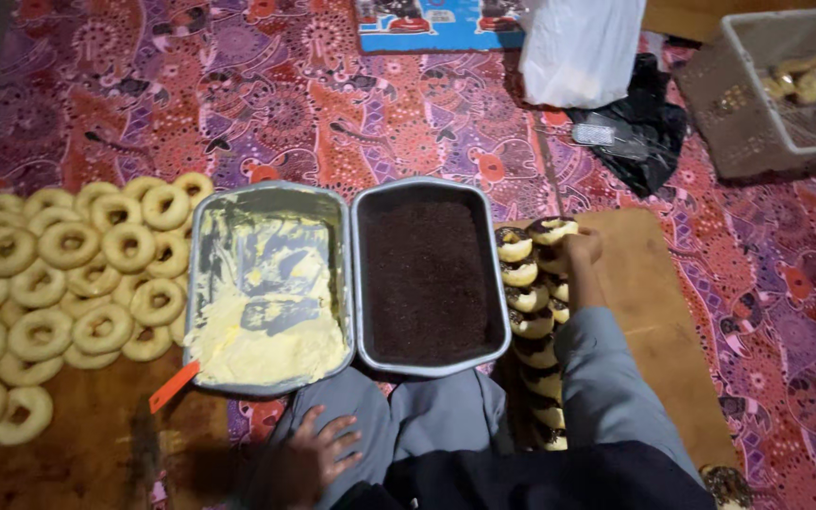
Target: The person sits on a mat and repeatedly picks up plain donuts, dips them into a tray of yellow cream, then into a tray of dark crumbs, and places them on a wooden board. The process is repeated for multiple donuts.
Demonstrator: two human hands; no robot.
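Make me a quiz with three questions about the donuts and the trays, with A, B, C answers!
1. Where do the plain donuts lie?
A. left of the trays
B. inside the grey crate
C. on the white bag

2. How many metal trays sit side by side in the middle?
A. one
B. two
C. four

3. What is the right hand doing?
A. resting on the knee
B. touching a chocolate-topped donut
C. holding a spoon

Answers:
1. A: the plain rings are piled on the board left of the tray of yellow cream.
2. B: the cream tray and the tray of dark sprinkles sit next to each other.
3. B: its fingers meet the donut at the far end of the coated row, while the left hand rests low by the knee.
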